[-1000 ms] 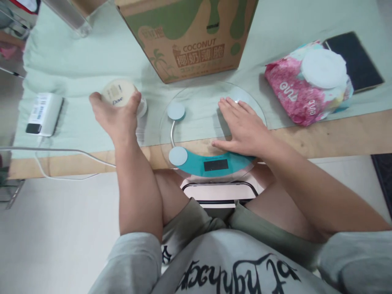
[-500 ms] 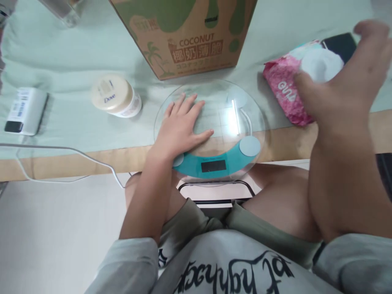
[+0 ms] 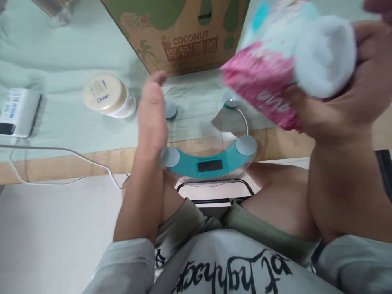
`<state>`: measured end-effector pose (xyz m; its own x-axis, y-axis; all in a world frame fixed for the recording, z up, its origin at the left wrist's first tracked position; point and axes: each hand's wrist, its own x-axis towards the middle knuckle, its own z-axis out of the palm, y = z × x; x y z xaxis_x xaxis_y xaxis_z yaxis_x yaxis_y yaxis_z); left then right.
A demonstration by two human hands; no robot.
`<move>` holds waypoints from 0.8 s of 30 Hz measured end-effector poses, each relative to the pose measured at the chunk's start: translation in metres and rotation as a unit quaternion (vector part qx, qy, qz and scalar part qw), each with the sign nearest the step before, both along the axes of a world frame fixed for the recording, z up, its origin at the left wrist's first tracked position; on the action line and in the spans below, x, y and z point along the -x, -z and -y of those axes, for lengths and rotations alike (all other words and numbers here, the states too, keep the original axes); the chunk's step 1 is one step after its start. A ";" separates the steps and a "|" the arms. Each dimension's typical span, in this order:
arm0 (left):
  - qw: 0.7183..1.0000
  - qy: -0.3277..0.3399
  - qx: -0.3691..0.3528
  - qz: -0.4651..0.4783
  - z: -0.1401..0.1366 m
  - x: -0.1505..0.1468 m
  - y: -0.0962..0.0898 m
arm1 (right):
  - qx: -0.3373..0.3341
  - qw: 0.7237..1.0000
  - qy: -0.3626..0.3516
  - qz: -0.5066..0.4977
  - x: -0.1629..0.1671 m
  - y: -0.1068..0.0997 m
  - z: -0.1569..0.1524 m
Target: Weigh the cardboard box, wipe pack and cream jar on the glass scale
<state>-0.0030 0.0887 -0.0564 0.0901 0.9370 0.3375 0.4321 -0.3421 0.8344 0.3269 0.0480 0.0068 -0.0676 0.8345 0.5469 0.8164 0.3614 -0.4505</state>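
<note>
My right hand (image 3: 346,98) is closed around a pink and white soft tissue pack (image 3: 260,75), holding it up over the right side of the table. White tissue bulges from the pack's side facing me. My left hand (image 3: 153,112) is raised edge-on over the left side of a round glass scale (image 3: 210,165); it holds nothing and its fingers look stretched out, partly hidden behind one another. The scale, with a teal band and a dark display, lies at the table's front edge, slightly overhanging it. The pack covers part of the view of its far right side.
A coconut cardboard box (image 3: 192,45) stands behind the scale. To the left are a Dove jar (image 3: 108,96) and a white power bank (image 3: 20,112), with a white cable (image 3: 76,153) hanging over the table edge (image 3: 70,165). A clear container (image 3: 56,12) is at the far left.
My right hand has taken hold of the tissue pack and lifted it from the table toward the left. My left hand has risen off the scale's glass and turned edge-on.
</note>
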 end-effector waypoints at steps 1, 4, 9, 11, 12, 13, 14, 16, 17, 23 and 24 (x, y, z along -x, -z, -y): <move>1.000 -0.017 -0.019 0.019 -0.002 0.005 -0.001 | -0.028 0.997 -0.068 -0.022 0.013 -0.001 0.006; 0.996 -0.036 -0.058 0.060 0.001 0.010 -0.013 | -0.047 0.982 -0.182 0.014 0.054 0.002 0.019; 0.987 0.059 -0.149 0.008 0.017 -0.010 -0.022 | 0.065 0.972 -0.214 0.075 0.076 0.019 0.015; 0.983 0.115 -0.137 -0.034 0.017 -0.017 -0.017 | 0.089 0.974 -0.207 0.019 0.068 0.028 0.009; 0.981 0.137 -0.125 -0.050 0.016 -0.018 -0.014 | 0.107 0.975 -0.196 -0.011 0.064 0.034 0.006; 0.980 0.150 -0.116 -0.060 0.015 -0.019 -0.011 | 0.124 0.975 -0.183 -0.034 0.060 0.039 0.003; 0.980 0.156 -0.105 -0.066 0.014 -0.019 -0.009 | 0.139 0.975 -0.168 -0.046 0.057 0.045 0.000; 0.980 0.156 -0.095 -0.072 0.012 -0.018 -0.006 | 0.150 0.976 -0.152 -0.047 0.054 0.054 -0.004; 0.981 0.155 -0.093 -0.074 0.012 -0.018 -0.006 | 0.146 0.976 -0.152 -0.045 0.053 0.056 -0.005; 0.980 0.113 -0.161 -0.022 0.016 -0.024 -0.008 | 0.061 0.984 -0.170 -0.014 0.060 0.037 0.006; 0.979 0.091 -0.180 -0.004 0.014 -0.024 -0.009 | 0.051 0.982 -0.182 0.003 0.063 0.032 0.010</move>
<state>0.0210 0.0743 -0.0478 0.2483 0.7251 0.6423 0.3422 -0.6860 0.6422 0.2638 0.0382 -0.0251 -0.3745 0.8054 0.4594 0.6450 0.5822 -0.4949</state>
